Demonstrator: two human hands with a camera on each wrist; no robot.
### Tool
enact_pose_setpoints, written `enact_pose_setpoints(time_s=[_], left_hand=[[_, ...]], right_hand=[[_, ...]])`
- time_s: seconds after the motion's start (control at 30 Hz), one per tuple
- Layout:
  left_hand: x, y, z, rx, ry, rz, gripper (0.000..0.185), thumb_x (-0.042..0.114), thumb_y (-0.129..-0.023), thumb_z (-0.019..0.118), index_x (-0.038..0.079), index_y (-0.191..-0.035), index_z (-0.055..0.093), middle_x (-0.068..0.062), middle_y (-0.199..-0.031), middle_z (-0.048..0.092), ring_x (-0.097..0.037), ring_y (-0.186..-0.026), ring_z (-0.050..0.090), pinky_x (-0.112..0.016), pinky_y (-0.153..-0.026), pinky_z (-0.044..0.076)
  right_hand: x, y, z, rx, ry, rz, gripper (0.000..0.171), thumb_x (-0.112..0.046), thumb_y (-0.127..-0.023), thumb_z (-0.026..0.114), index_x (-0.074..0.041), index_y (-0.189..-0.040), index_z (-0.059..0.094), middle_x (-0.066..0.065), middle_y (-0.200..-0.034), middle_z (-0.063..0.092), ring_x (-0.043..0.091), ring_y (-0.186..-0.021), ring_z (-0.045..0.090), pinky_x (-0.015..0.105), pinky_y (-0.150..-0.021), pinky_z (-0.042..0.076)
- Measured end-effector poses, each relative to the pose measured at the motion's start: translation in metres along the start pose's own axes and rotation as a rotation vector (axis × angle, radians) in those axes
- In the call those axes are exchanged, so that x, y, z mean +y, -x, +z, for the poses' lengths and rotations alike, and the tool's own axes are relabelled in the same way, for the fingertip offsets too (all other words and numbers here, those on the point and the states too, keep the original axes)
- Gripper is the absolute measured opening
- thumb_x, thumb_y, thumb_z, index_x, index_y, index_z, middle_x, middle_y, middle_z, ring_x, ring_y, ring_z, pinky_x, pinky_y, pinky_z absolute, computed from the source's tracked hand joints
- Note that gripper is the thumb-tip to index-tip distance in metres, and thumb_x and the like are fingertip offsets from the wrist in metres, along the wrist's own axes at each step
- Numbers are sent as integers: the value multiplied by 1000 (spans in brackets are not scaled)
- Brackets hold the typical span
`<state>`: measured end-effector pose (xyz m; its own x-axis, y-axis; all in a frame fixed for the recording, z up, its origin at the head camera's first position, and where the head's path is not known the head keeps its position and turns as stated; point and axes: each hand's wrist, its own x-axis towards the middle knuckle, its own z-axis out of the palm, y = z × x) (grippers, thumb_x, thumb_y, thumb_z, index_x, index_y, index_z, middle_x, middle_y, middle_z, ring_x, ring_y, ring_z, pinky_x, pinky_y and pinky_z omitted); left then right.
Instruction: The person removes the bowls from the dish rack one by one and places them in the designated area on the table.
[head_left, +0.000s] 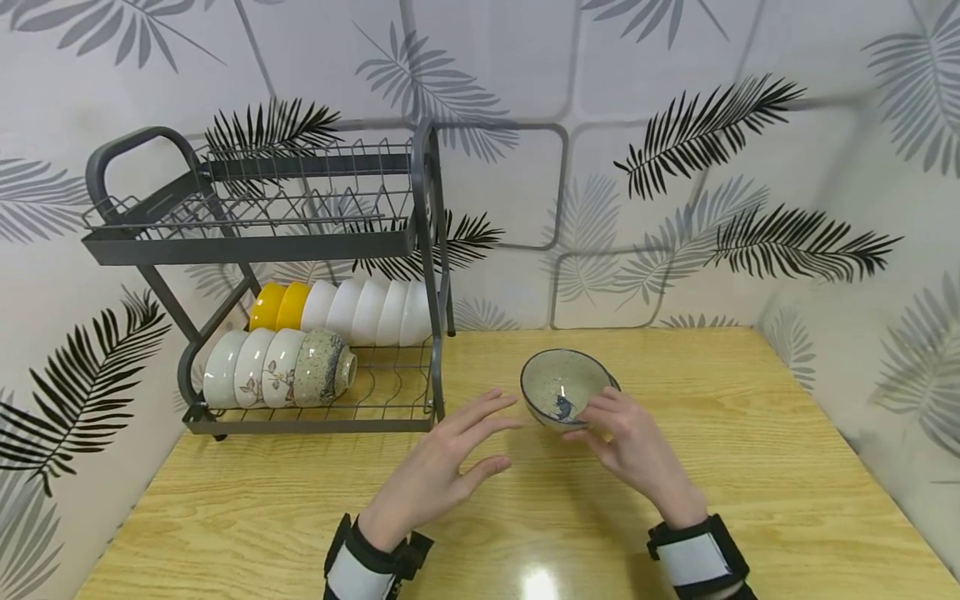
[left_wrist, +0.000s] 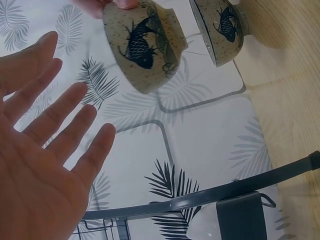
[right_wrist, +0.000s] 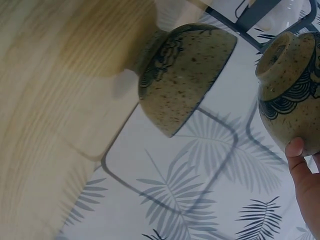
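Bowl: a speckled grey-beige ceramic bowl with a blue rim and a blue fish painted inside (head_left: 564,388) sits at the fingertips of the right hand (head_left: 628,443), just ahead of both hands on the table.
Material and texture: glazed stoneware look, flecked with dark spots; the left wrist view shows a blue fish on its outer wall (left_wrist: 142,45), the right wrist view blue wave lines near its foot (right_wrist: 290,87).
Facing: the mouth tips toward the person and a little up, so the inside shows in the head view; whether the foot rests on the wood cannot be told.
Right hand: fingers curled around the bowl's near rim and right side, gripping it; in the right wrist view only a fingertip shows (right_wrist: 301,170).
Left hand: the left hand (head_left: 442,467) hovers just left of the bowl, fingers straight and spread, palm turned toward it, holding nothing.
Table: a pale yellow wooden table with visible grain (head_left: 750,467) lies under both hands.
Rack: a dark grey two-tier metal wire dish rack (head_left: 300,242) stands well to the left, beyond the left hand.
Stored bowls: its lower tier holds a row of white, yellow and speckled bowls on their sides (head_left: 315,342).
Cut off: both wrist views show a second speckled shape that seems a reflection; it is hard to make out.
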<state>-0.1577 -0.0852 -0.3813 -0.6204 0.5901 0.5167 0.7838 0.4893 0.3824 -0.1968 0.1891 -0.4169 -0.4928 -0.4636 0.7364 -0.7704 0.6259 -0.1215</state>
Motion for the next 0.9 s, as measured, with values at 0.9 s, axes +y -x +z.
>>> enact_pose_setpoints(time_s=[0.9], left_hand=[[-1,2,-2,-14,5,-6,39,21,-96,67,15,-134,61,-7,-153,50,-29,-147,42,-52,-115,43]], right_hand=[[18,18,13,-46,96,257,13,-4,-72,85,-5,-79,75,4,-76,73,13,-74,57,26,-63,49]])
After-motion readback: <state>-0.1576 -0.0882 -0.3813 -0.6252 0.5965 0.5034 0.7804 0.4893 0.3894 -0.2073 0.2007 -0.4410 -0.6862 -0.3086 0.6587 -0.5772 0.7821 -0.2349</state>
